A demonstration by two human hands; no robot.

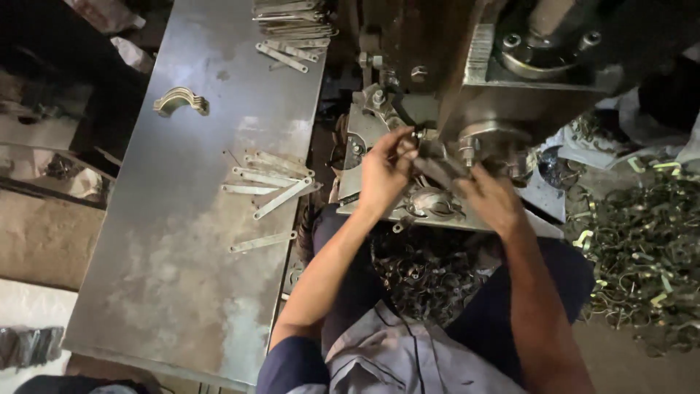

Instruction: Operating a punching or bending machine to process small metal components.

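At the centre of the frame, a flat metal strip (435, 169) is pinched in the fingers of the left hand (384, 171) and gripped by the right hand (490, 195) under a press machine (525, 80). More strips (268, 184) are scattered on the steel table (182, 292) at left.

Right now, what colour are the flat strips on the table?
Pale silvery-grey metal strips, clearest in the head view.

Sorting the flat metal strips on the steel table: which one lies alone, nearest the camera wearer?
The single flat strip at the table's near right edge; the others lie bunched together farther up.
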